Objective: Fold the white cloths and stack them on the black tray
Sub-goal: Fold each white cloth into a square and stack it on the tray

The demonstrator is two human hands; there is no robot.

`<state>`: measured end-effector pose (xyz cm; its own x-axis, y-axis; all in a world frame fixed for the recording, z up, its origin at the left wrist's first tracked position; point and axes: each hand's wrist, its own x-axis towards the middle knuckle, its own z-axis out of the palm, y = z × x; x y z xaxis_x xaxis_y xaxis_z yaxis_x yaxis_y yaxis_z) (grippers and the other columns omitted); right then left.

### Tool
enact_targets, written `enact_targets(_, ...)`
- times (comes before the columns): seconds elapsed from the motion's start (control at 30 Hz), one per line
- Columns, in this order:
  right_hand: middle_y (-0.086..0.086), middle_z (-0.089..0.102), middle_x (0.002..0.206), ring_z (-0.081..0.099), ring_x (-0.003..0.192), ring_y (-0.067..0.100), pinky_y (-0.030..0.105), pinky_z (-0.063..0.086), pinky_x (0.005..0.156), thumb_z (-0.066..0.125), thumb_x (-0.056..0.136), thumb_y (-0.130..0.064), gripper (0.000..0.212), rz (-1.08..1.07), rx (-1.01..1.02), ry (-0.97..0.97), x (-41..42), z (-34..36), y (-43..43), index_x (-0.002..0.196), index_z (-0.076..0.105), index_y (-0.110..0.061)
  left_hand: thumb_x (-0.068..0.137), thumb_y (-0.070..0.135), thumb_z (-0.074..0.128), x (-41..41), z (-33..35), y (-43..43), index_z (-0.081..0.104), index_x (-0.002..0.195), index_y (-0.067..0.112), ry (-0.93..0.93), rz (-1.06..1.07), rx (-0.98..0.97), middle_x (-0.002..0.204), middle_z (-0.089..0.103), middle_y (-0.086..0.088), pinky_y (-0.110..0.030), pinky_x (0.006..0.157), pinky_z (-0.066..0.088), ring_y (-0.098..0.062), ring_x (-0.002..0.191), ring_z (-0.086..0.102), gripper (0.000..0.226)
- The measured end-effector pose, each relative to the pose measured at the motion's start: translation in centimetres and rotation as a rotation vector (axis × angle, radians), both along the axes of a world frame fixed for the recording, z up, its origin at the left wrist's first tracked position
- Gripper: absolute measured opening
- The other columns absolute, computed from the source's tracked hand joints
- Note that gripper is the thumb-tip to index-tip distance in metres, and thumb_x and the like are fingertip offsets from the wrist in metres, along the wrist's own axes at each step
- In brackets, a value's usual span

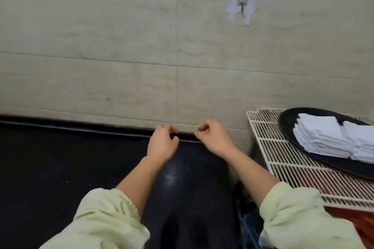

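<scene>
My left hand [163,143] and my right hand [214,137] hover close together over the far edge of a dark glossy surface [60,168], near the wall. The fingers of both hands are curled in and the fingertips are pinched, with no cloth visible in either. At the right, a black oval tray [287,125] carries two neighbouring stacks of folded white cloths [321,135]. The tray's right part is cut off by the frame edge.
The tray rests on a white wire rack [283,159] that stands to the right of my right arm. A tiled beige wall [141,46] rises straight ahead, with a small hook taped to it [241,4]. Something red shows under the rack [356,220].
</scene>
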<state>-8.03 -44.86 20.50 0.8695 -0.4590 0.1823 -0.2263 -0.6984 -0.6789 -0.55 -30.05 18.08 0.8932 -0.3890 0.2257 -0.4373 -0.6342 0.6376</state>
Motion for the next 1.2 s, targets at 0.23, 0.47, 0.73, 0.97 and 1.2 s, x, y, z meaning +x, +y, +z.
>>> enact_targets(0.23,0.001,0.055,0.096,0.056,0.087,0.021,0.027,0.040,0.072,0.068,0.083,-0.027,0.015,0.192,-0.064,0.123,5.2,-3.9,17.2,0.084,0.055,-0.020,0.088,0.021,0.057,2.6,-2.9,18.8,0.063,0.110,0.015,0.026,0.184,0.087,0.116,0.055,-0.006,-0.030,0.085,0.043,-0.024,0.102,0.059,0.023)
enact_targets(0.47,0.002,0.048,0.105,0.053,0.101,0.023,0.030,0.041,0.077,0.064,0.085,-0.028,0.017,0.413,-0.139,0.220,9.6,-6.9,32.2,0.092,0.049,-0.020,0.087,0.022,0.058,3.9,-5.0,35.1,0.061,0.109,0.017,0.083,0.408,0.129,0.116,0.053,-0.005,-0.029,0.082,0.041,-0.024,0.099,0.058,0.023)
enact_targets(0.73,0.003,0.047,0.118,0.048,0.111,0.024,0.040,0.046,0.092,0.060,0.088,-0.031,0.028,0.657,-0.270,0.258,16.1,-7.9,47.7,0.111,0.054,-0.017,0.088,0.023,0.057,6.4,-6.2,49.3,0.054,0.120,0.017,0.112,0.669,0.118,0.124,0.047,-0.007,-0.038,0.089,0.047,-0.026,0.104,0.055,0.032)
enact_targets(0.97,0.004,0.047,0.123,0.043,0.119,0.025,0.042,0.043,0.095,0.059,0.089,-0.034,0.034,0.845,-0.375,0.262,24.0,-9.1,60.5,0.119,0.052,-0.018,0.090,0.026,0.056,11.6,-7.9,60.9,0.054,0.120,0.018,0.153,0.857,0.127,0.125,0.046,-0.006,-0.037,0.090,0.048,-0.024,0.108,0.053,0.032)
enact_targets(1.2,0.007,0.044,0.134,0.039,0.127,0.028,0.046,0.039,0.102,0.058,0.091,-0.034,0.047,0.971,-0.516,0.320,32.6,-10.0,71.4,0.132,0.045,-0.015,0.089,0.023,0.055,18.1,-9.2,70.7,0.043,0.132,0.016,0.226,0.943,0.148,0.130,0.045,-0.010,-0.038,0.094,0.045,-0.029,0.115,0.049,0.045)
